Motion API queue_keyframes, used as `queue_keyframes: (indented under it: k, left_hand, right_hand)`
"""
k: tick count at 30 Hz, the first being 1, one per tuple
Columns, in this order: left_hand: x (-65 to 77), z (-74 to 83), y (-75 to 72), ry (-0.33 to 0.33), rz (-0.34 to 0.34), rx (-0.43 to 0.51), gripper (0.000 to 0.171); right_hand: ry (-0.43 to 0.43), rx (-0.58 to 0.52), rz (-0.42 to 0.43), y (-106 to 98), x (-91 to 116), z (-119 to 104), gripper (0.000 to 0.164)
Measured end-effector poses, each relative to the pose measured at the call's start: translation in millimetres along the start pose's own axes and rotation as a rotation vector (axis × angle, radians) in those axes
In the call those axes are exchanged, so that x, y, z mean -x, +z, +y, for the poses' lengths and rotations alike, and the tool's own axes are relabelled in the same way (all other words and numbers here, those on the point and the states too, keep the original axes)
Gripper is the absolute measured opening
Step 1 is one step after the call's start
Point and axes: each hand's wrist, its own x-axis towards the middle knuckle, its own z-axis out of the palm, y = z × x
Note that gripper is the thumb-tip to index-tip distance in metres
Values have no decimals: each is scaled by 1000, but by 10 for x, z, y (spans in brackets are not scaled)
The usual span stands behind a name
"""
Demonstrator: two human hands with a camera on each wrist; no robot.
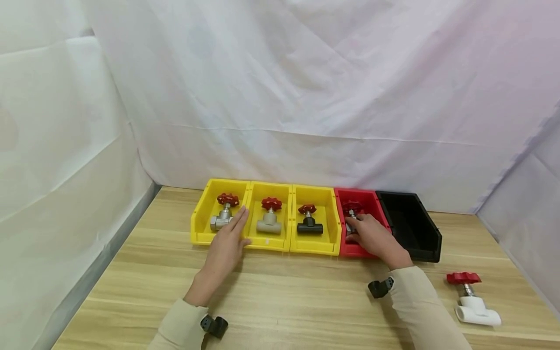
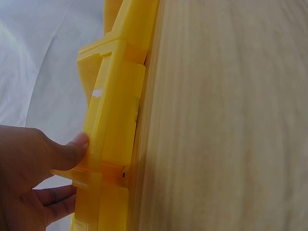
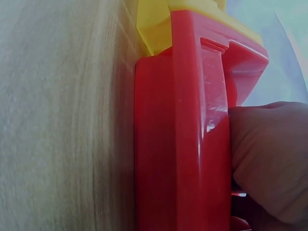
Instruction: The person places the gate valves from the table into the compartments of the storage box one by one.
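My right hand (image 1: pixel 375 236) reaches into the red bin (image 1: pixel 358 250) and grips a silver metal valve (image 1: pixel 352 214) with a red handwheel; the fingers partly cover its body. My left hand (image 1: pixel 224 250) lies with straight fingers over the divider between the two leftmost yellow bins. In the left wrist view, the thumb (image 2: pixel 74 149) touches a yellow bin's front rim (image 2: pixel 98 115). A silver valve (image 1: pixel 220 221) sits in the leftmost bin, partly behind the left fingers. The second bin holds a grey-beige valve (image 1: pixel 269 223), the third a black valve (image 1: pixel 309 226), all with red handwheels.
A black bin (image 1: pixel 430 243) adjoins the red one on its right. On the wooden table (image 1: pixel 284 301), at the right, lies a white valve (image 1: pixel 477 311) with a red handwheel. White cloth (image 1: pixel 306 97) hangs behind the bins and at both sides.
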Motion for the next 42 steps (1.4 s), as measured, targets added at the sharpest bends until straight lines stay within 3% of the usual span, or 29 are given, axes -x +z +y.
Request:
queue_keyframes:
  k: [26, 42]
  left_hand:
    - [9, 2, 9, 11, 9, 8, 75]
    - [20, 7, 11, 11, 16, 10, 74]
  right_hand:
    - [52, -44, -26, 21, -19, -23, 47]
    - [63, -38, 11, 15, 36, -39, 46]
